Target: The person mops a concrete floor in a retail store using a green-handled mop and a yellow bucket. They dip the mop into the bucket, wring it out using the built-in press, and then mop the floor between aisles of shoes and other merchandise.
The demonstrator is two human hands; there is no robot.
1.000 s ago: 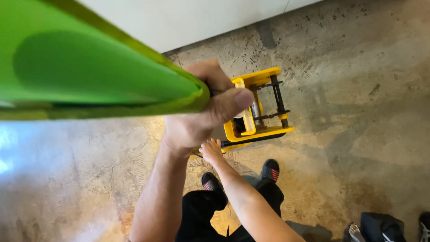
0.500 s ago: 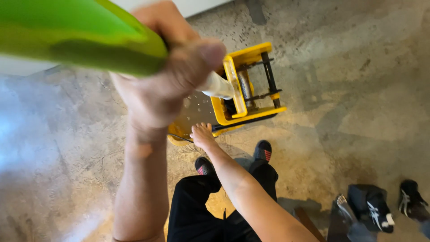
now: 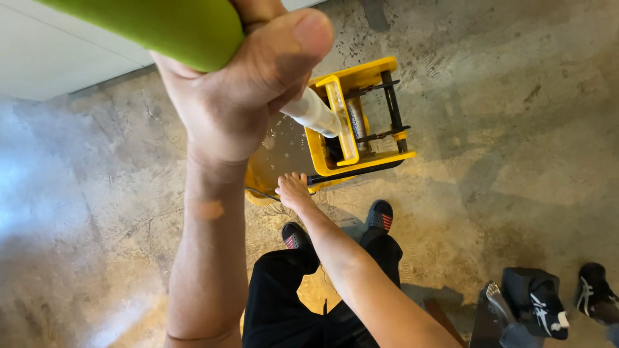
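Note:
My left hand [image 3: 235, 96] is raised close to the camera and grips the mop pole, which has a green grip [image 3: 161, 26] and a white shaft [image 3: 313, 111] running down into a yellow mop bucket [image 3: 264, 183]. The bucket holds murky water and carries a yellow wringer [image 3: 342, 116] on its right side. My right hand [image 3: 293, 190] reaches down to the bucket's near edge, fingers curled over the end of the black wringer lever [image 3: 351, 171]. The mop head is hidden inside the wringer.
The bucket stands on a stained concrete floor with a wet sheen at left [image 3: 58, 193]. A white wall [image 3: 58, 58] runs along the upper left. My black shoes [image 3: 380, 216] are just behind the bucket. Another person's black-and-white trainers [image 3: 596, 293] stand at bottom right.
My left hand has come up closer to the camera with the pole, so less of the green grip shows. The right hand stays at the bucket. The trainers have slid further into view.

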